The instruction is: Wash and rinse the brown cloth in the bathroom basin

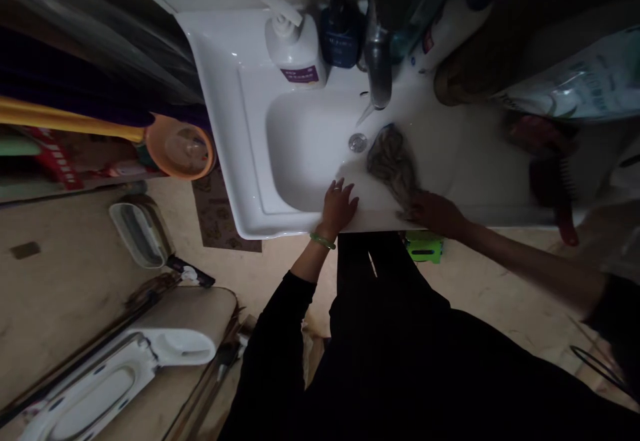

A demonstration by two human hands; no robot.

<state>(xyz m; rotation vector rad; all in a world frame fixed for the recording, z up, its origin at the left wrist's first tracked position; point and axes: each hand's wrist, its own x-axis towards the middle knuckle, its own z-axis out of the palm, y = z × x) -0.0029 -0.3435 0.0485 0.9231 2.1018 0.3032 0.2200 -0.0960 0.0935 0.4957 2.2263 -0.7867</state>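
Observation:
A white washbasin (235,114) fills the upper middle of the head view. My left hand (339,206) rests flat on the basin's front rim, fingers spread, a green bangle on the wrist. My right hand (434,213) grips the near end of a grey-brown cloth (393,161) that lies draped over the rim and into the bowl, close to the drain (357,142). A chrome tap (379,68) stands above the cloth.
A white pump bottle (295,44) and a dark blue bottle (341,31) stand at the basin's back edge, with more bottles to the right. A red brush (563,194) lies on the right ledge. An orange bowl (180,148) is left; a toilet (125,361) lower left.

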